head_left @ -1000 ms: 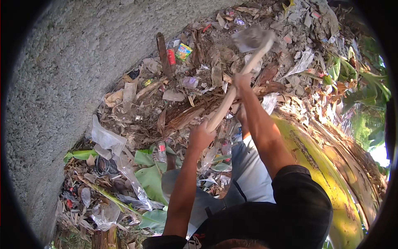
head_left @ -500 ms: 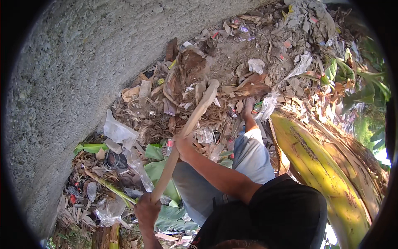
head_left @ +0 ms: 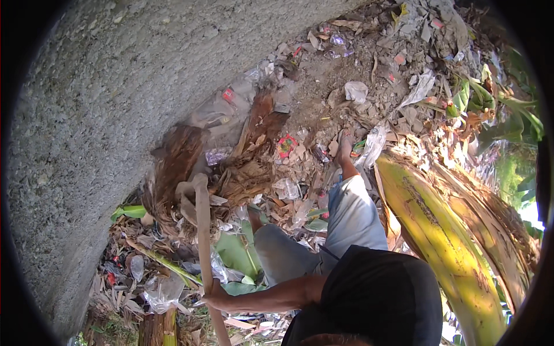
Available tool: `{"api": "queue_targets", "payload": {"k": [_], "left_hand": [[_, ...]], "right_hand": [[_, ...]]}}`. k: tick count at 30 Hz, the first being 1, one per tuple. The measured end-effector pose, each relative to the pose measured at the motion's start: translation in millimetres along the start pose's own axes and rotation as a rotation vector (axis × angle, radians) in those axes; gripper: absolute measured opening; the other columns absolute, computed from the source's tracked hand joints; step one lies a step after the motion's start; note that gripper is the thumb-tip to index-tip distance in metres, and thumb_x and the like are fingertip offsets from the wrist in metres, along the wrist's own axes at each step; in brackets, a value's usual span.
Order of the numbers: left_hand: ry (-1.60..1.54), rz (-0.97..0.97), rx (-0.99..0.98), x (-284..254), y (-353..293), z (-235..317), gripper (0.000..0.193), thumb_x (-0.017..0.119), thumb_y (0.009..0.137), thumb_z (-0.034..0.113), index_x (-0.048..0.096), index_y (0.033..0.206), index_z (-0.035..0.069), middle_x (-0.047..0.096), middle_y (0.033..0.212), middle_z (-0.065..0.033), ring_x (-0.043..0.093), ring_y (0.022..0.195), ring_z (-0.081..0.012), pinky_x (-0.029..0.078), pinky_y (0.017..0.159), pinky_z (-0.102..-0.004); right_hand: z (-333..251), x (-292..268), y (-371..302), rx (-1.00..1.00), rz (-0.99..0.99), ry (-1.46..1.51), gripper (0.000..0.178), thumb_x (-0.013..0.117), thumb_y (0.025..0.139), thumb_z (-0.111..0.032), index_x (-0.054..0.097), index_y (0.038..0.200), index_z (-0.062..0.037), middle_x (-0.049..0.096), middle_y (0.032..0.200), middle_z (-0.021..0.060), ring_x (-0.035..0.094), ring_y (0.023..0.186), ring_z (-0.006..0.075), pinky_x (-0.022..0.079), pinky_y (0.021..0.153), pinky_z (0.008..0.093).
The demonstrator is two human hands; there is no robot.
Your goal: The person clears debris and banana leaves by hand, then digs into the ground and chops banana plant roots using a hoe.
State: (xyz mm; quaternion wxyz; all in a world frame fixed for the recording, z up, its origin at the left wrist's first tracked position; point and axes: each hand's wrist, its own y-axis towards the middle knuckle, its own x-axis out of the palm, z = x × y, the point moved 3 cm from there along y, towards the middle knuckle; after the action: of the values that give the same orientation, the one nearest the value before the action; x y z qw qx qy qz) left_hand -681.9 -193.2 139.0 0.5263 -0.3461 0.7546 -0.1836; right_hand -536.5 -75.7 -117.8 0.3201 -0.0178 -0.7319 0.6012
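A hoe with a long, pale wooden handle (head_left: 203,230) stands left of my legs. Its dirt-coloured head (head_left: 188,202) rests among dry brown plant fibres and is partly hidden by them. My right hand (head_left: 215,296) is closed around the lower part of the handle, its forearm reaching in from the right. The handle runs on past the lower edge, and my left hand is out of the picture. Beside the hoe head lie a dark brown fibrous slab (head_left: 179,153) and a heap of shredded dry stalk (head_left: 248,173).
A rough grey concrete wall (head_left: 104,104) rises along the left. Plastic bags, wrappers and dry leaves litter the ground. My bare foot (head_left: 344,145) stands on the litter. A thick yellow-green banana stem (head_left: 444,236) lies at the right. Green leaf pieces (head_left: 236,254) lie near my knee.
The hoe head has come down and toward me on the left, dragging brown fibres along the wall. My right hand has moved lower; my left hand has left the picture. Plastic litter now shows by the wall.
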Motion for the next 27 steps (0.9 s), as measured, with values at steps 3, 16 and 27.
{"api": "queue_targets", "payload": {"k": [3,16,27], "left_hand": [[-0.075,0.101,0.194,34.4,69.3,33.7,0.029,0.073,0.063,0.028,0.060,0.085,0.014,0.062,0.071,-0.0101,0.062,0.062,-0.0315,0.049,0.056,-0.0437],[-0.434,0.161,0.948,129.2,201.4,555.2,0.035,0.070,0.069,0.034,0.057,0.092,0.012,0.063,0.084,-0.0101,0.064,0.070,-0.0325,0.051,0.061,-0.0467],[-0.494,-0.104,1.011,84.4,254.6,837.5,0.035,0.065,0.071,0.022,0.055,0.100,0.005,0.064,0.088,-0.0219,0.061,0.082,-0.0426,0.048,0.072,-0.0503]], "right_hand": [[-1.9,-51.9,49.7,-0.148,0.236,0.045,0.043,0.062,0.071,-0.011,0.034,0.103,-0.0028,0.043,0.088,0.0103,0.050,0.080,0.0206,0.045,0.068,0.0366],[-257.8,-521.0,-32.6,-0.811,0.992,0.415,0.034,0.055,0.071,0.001,0.040,0.101,-0.0050,0.048,0.070,0.0067,0.050,0.052,0.0164,0.043,0.041,0.0300],[-436.6,-747.4,17.9,-0.743,1.328,0.001,0.049,0.064,0.073,-0.017,0.046,0.106,0.0148,0.060,0.097,0.0286,0.065,0.083,0.0339,0.054,0.069,0.0384]]}}
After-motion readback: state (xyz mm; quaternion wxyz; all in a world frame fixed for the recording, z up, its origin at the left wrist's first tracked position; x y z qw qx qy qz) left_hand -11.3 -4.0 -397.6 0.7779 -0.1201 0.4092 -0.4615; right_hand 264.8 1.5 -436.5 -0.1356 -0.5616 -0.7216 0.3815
